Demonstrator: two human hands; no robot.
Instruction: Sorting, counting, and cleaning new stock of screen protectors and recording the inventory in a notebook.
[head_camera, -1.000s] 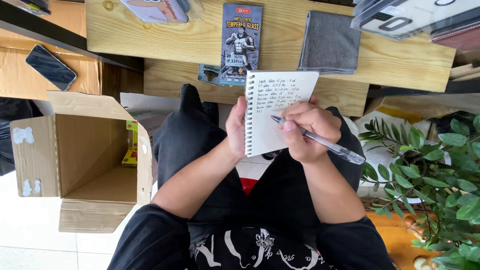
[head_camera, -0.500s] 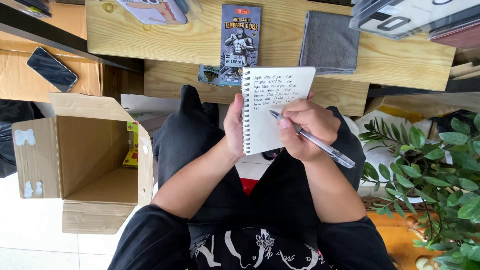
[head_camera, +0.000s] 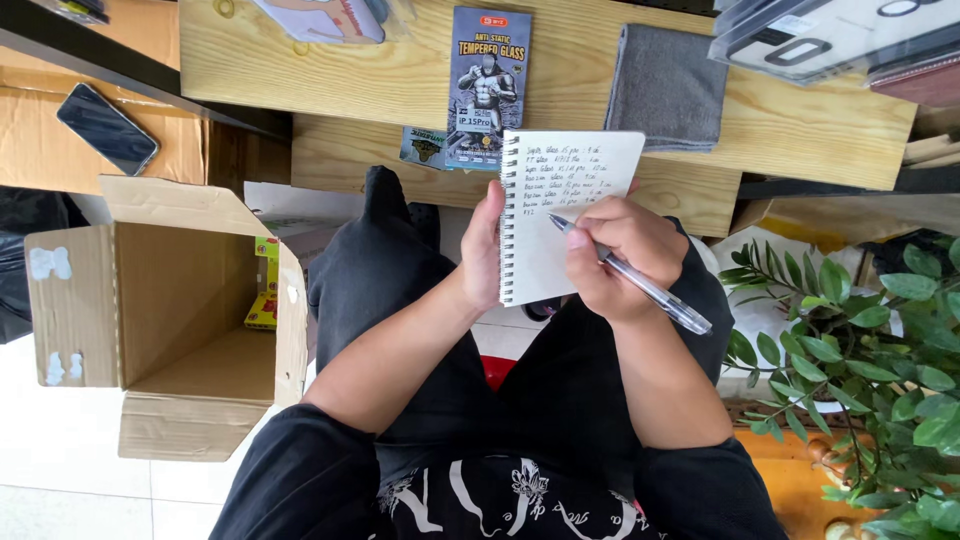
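My left hand (head_camera: 482, 250) grips the spiral edge of a small white notebook (head_camera: 565, 185), held upright over my lap in the centre of the head view. Several lines of handwriting fill the upper half of the page. My right hand (head_camera: 620, 255) holds a clear-barrelled pen (head_camera: 640, 282) whose tip rests on the page just under the last written line. Both forearms are bare below black sleeves. I sit with black trousers in front of a wooden desk (head_camera: 400, 90).
An open cardboard box (head_camera: 160, 320) stands on the floor at left with a yellow packet inside. On the desk lie a dark printed flat package (head_camera: 488, 85), a grey cloth (head_camera: 665, 90) and clear cases. A phone (head_camera: 107, 128) lies at far left. A leafy plant (head_camera: 860, 350) fills the right.
The notebook has tilted and shifted slightly upward. My right hand with the pen has moved a little along the page as writing goes on.
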